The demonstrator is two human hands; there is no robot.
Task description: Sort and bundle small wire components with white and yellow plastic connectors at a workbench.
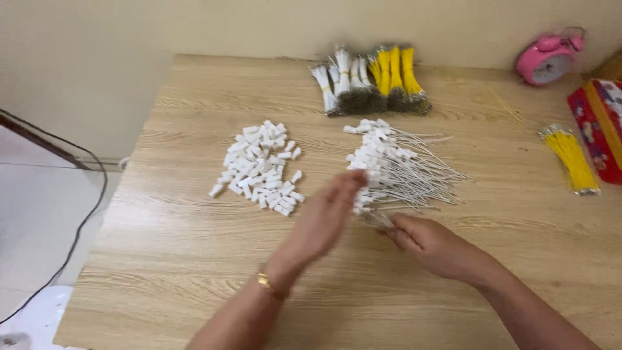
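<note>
I am pinching a wire with my right hand (427,243); left hand (324,220) open, hovering beside the capped wires (402,172); loose white caps (259,168) are remaining.

Light wood-grain table (194,259) stood against a pale wall. On it lay a heap of small white plastic connectors (258,168), a fan of white wires with connectors fitted (402,170), bundled white and yellow wires (372,81) at the back, a loose yellow bundle (571,159), a pink alarm clock (547,60) and a red patterned box (599,123).

Left hand (324,217) is motion-blurred; red box (599,126) cut off at right edge.
</note>
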